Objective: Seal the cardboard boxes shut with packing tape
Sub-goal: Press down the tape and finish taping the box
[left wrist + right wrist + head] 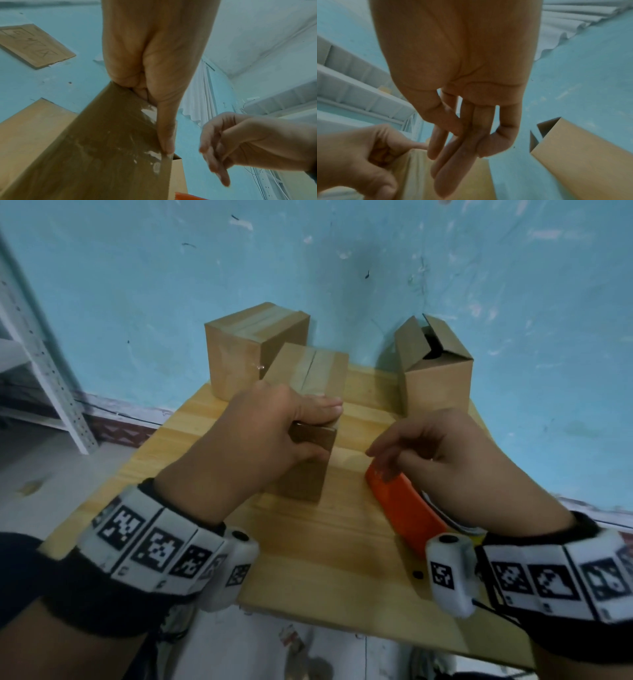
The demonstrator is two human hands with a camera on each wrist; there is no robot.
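Resting on the wooden table [329,546] nearest the person, the orange tape dispenser [404,511] looks rigid and light, best taken by its body. The right hand [435,450] hovers above its far end, fingers loose and apart, holding nothing. Just beyond, the left hand [263,429] clamps the middle box [308,412], thumb pressing tape over its near top edge. The cardboard seems light and crushable, so steady it at the corners. Farther back stand a taped box [253,347] and an open box [435,371].

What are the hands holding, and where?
The left hand grips the near top edge of the taped box. The right hand holds nothing, above the orange tape dispenser.
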